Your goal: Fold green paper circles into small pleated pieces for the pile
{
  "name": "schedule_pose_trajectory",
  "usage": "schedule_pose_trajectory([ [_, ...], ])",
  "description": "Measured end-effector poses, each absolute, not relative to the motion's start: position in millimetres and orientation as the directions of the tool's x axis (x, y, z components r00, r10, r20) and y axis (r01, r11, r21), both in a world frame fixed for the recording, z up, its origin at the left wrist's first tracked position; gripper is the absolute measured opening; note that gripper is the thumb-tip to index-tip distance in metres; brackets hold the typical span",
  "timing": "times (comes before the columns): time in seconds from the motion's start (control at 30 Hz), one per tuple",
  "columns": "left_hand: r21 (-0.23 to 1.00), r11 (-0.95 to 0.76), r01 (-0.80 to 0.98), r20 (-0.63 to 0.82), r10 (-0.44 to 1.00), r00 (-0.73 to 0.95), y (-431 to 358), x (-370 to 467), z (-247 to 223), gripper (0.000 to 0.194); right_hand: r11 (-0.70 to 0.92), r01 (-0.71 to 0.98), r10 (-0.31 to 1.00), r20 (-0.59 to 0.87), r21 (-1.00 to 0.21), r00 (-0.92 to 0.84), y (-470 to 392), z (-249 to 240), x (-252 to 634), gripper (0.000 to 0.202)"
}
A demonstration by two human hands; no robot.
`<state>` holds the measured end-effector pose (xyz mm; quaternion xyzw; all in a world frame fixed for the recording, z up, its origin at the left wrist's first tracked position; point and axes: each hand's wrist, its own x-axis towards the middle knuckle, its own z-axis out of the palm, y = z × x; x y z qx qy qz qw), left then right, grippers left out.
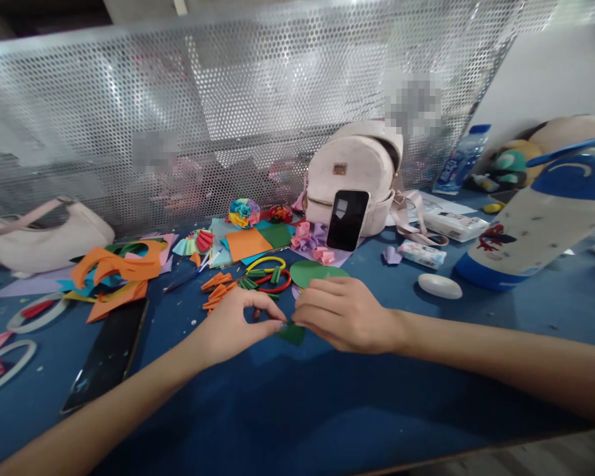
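Between my hands is a small dark green paper piece (292,333), low over the blue table (258,410). My left hand (240,324) pinches its upper left edge between thumb and forefinger. My right hand (350,314) has its fingers closed on the piece's right side, and the fingertips of both hands nearly meet. Just behind my right hand lies a green paper disc (315,271). Folded orange paper pieces (218,289) lie behind my left hand, beside folded green pieces (258,272) and yellow and red rings (277,284).
A black phone (109,354) and white rings (10,363) lie left. Behind are orange scraps (123,264), paper sheets (250,244), and a white backpack (350,165) with a phone (348,220) against it. At right stand a large bottle (530,225) and a white oval object (439,286).
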<state>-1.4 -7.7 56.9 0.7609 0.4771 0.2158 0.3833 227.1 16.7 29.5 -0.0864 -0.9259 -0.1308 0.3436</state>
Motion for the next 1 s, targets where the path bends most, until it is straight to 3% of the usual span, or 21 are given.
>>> schedule_pose_trajectory([
  [0.1,0.814,-0.202,0.545,-0.089,0.883,0.461,-8,-2,58,0.009,0.915,0.237,-0.03,0.64,0.327,-0.767,15,32,228,0.023],
  [0.13,0.796,-0.229,0.56,-0.058,0.892,0.448,-10,-1,58,0.008,0.919,0.254,0.005,0.635,0.302,-0.773,14,33,227,0.022],
  [0.2,0.7,-0.361,0.616,0.086,0.899,0.429,-17,1,58,0.01,0.943,0.309,0.171,0.618,0.123,-0.767,10,35,225,0.019],
  [0.3,0.365,-0.614,0.7,0.377,0.785,0.492,-31,6,57,0.017,0.904,0.374,0.424,0.561,-0.209,-0.711,3,36,222,0.008],
  [0.37,0.094,-0.687,0.72,0.496,0.66,0.565,-40,10,57,0.02,0.879,0.38,0.477,0.558,-0.289,-0.679,0,36,221,0.009],
  [0.43,-0.029,-0.698,0.716,0.545,0.589,0.597,-43,12,57,0.022,0.887,0.37,0.46,0.585,-0.275,-0.668,-2,36,222,0.01],
  [0.5,0.015,-0.7,0.714,0.548,0.603,0.58,-41,11,58,0.017,0.903,0.356,0.426,0.613,-0.241,-0.665,-1,37,223,0.01],
  [0.57,0.138,-0.693,0.708,0.513,0.662,0.547,-36,8,59,0.012,0.914,0.341,0.4,0.634,-0.221,-0.661,1,37,223,0.011],
  [0.7,0.298,-0.645,0.704,0.428,0.749,0.506,-28,3,60,0.016,0.93,0.313,0.357,0.665,-0.191,-0.656,7,36,224,0.014],
  [0.9,0.232,-0.651,0.723,0.467,0.726,0.504,-34,4,60,0.011,0.933,0.297,0.352,0.674,-0.201,-0.649,9,35,224,0.014],
  [1.0,0.268,-0.649,0.712,0.475,0.732,0.488,-34,5,61,0.009,0.938,0.299,0.334,0.686,-0.174,-0.647,9,37,224,0.015],
])
